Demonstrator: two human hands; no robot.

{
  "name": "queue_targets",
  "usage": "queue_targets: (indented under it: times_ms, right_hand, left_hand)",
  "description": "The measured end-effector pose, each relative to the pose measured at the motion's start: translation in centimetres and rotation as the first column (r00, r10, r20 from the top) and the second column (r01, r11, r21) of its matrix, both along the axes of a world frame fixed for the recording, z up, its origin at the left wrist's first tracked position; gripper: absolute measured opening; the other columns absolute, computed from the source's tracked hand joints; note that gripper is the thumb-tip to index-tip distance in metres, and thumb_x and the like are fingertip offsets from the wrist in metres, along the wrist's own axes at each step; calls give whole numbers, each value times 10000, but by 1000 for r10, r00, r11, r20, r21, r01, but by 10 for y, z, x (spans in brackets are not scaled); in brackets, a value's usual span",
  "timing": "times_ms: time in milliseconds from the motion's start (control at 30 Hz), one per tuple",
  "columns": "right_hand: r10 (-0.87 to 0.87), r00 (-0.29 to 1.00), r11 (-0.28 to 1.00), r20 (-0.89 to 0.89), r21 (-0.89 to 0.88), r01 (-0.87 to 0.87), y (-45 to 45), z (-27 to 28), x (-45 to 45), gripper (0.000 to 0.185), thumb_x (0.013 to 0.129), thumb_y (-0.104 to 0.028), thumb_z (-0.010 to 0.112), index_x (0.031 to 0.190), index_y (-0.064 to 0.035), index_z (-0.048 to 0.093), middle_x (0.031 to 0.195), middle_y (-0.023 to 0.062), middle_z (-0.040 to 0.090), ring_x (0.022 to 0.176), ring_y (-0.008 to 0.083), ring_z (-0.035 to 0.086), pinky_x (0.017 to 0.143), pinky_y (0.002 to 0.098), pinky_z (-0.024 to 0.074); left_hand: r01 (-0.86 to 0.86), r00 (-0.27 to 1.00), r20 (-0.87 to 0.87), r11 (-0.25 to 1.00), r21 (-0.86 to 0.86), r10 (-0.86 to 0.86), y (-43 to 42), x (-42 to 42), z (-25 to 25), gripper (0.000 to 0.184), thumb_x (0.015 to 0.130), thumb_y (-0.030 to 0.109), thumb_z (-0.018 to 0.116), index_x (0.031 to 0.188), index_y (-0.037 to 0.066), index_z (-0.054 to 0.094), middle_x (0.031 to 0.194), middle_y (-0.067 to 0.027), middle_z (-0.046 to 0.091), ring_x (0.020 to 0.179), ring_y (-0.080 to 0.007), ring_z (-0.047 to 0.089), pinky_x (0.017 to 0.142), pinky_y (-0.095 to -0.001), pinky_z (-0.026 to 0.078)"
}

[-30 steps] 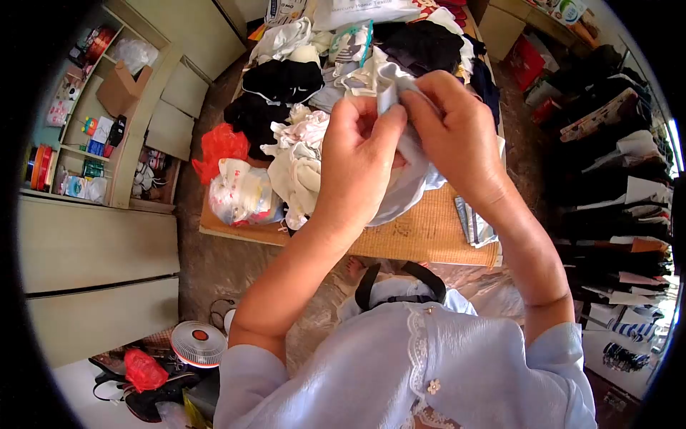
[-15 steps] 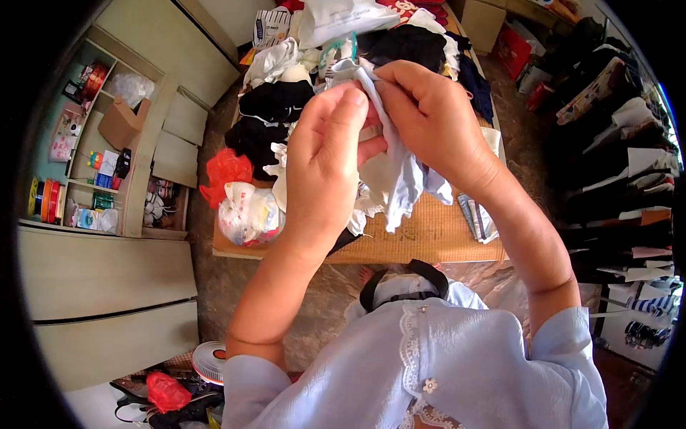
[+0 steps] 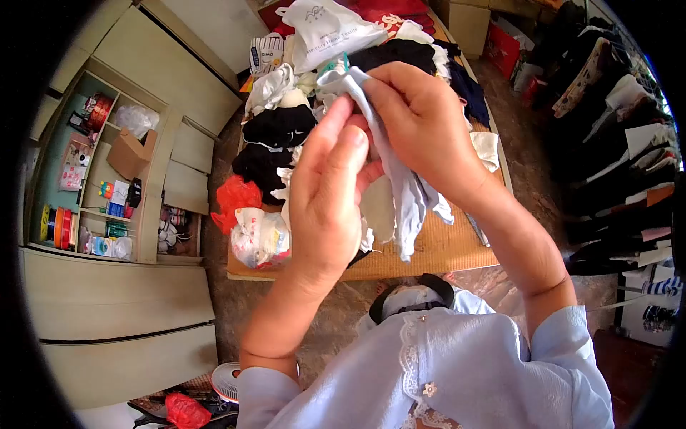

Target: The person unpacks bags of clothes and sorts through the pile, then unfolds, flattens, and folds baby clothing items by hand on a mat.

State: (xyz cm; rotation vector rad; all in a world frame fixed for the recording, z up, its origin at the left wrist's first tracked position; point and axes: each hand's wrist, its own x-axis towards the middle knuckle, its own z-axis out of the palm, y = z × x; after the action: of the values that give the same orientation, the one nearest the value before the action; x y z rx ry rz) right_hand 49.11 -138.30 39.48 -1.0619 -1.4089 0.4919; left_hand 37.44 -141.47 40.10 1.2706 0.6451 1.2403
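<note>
A light blue garment (image 3: 406, 207) hangs in loose folds, its upper edge bunched in my right hand (image 3: 421, 118). The thumb and fingers of that hand are pinched on the cloth, and its lower end dangles in front of the mat-topped bed. My left hand (image 3: 325, 196) is at the garment's left side, palm toward it. Its thumb and index finger are stretched out and apart, with fingertips against or just beside the cloth; the other fingers are partly hidden behind the hand and fabric. The garment's exact kind cannot be made out.
Piled clothes, including black garments (image 3: 279, 127), cover the bed (image 3: 429, 250). A white bag (image 3: 332, 36) lies at the back; a red plastic bag (image 3: 237, 200) and a filled clear bag (image 3: 259, 239) sit left. Open shelves (image 3: 100, 168) stand left, hanging clothes (image 3: 622, 143) right.
My left thumb has moved down, away from the upper edge of the cloth, and the fingers have spread. The garment hangs slightly lower in view. The camera's view has shifted a little.
</note>
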Motion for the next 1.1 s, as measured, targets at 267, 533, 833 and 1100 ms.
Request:
queue_targets:
  times_ms: [267, 533, 833, 1100]
  right_hand:
    - [225, 971, 972, -82, -55, -230, -13, 0, 7, 239, 814, -197, 580, 895, 28, 583, 713, 136, 620, 640, 169, 617, 559, 293, 479]
    - [394, 912, 919, 113, -22, -394, -7, -5, 25, 241, 848, -65, 516, 1075, 16, 521, 862, 53, 579, 809, 90, 527, 714, 240, 437]
    - [455, 888, 873, 69, 163, -460, -3, -10, 30, 183, 798, -66, 527, 958, 3, 582, 836, 157, 617, 783, 242, 601, 717, 304, 463]
    - [465, 840, 872, -278, -19, -489, -28, -56, 62, 321, 773, -25, 514, 1094, -21, 513, 959, 107, 613, 868, 208, 587, 768, 307, 460]
  left_hand:
    - [14, 999, -54, 998, 66, -11, -6, 2, -2, 522, 907, 276, 331, 1286, -81, 296, 1236, -149, 423, 1083, -207, 432, 874, -387, 407]
    - [-104, 956, -228, 939, 327, 186, 22, -20, -9, 298, 825, 51, 557, 1097, -55, 495, 1008, -120, 541, 824, -129, 550, 711, -248, 475]
    - [107, 970, -235, 979, 173, -64, 49, -27, -13, 451, 778, 175, 632, 1145, -29, 467, 1031, -58, 533, 950, -114, 489, 845, -250, 378]
    - [125, 851, -525, 962, 243, 23, 43, -13, 10, 163, 767, 55, 591, 908, -21, 565, 797, -10, 575, 698, -49, 507, 631, -188, 406]
